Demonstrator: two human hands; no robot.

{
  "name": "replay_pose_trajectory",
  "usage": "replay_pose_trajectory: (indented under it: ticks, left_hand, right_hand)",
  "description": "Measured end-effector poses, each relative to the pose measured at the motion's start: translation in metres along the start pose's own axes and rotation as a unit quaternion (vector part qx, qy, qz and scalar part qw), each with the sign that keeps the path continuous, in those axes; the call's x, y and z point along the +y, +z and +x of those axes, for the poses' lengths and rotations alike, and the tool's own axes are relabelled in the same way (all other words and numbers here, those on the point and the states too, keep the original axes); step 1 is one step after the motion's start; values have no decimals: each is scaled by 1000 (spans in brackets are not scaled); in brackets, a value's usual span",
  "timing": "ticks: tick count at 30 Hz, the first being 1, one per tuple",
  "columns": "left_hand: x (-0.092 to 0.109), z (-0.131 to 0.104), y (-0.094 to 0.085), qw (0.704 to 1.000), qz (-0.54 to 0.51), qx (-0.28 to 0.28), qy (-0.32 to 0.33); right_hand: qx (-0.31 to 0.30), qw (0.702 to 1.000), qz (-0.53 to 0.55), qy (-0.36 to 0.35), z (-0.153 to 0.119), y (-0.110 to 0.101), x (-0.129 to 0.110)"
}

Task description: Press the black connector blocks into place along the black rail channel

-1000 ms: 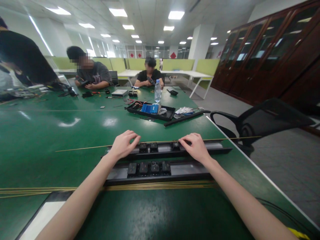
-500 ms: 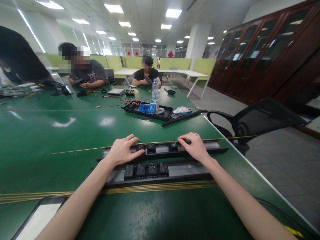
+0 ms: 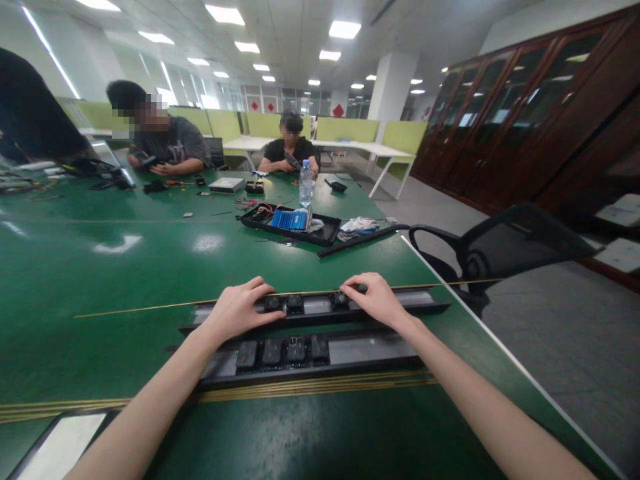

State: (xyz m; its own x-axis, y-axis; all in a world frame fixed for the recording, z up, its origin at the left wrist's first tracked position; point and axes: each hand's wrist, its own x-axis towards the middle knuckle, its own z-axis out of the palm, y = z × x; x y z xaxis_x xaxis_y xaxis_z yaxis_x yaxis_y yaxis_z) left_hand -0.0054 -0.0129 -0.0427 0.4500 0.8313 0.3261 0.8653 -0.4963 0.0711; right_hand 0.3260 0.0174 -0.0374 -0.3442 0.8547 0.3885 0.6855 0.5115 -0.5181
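Observation:
A black channel with a pale inside lies across the green table in front of me, with 3 small black blocks showing in it. A thin brass rod runs along its far edge and sticks out past both ends. My left hand spans the channel's left part, thumb and forefinger apart around a black block. The thumb and forefinger of my right hand pinch the rod just above the right block. Nearer me sits a second channel with several black blocks at its left.
Several brass rods lie along the near channel's front. A phone-like slab is at lower left. Beyond are a black tray with blue pieces, a bottle, gloves, a chair and co-workers.
My right hand has slid slightly left along the rod, nearer the right block. My left hand keeps its place on the channel. The whole view has shifted a little.

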Motion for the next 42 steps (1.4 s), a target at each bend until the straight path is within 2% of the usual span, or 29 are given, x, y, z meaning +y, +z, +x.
replay_pose_trajectory:
  ticks: [10, 31, 42]
  left_hand:
    - [-1, 5, 2, 999, 15, 27, 36]
    - [3, 0, 4, 997, -55, 10, -46]
    - [7, 0, -1, 997, -68, 13, -47]
  right_hand:
    - [-44, 997, 52, 22, 9, -7, 2]
    - [-67, 994, 76, 31, 12, -12, 2]
    - [-65, 992, 98, 47, 9, -18, 7]
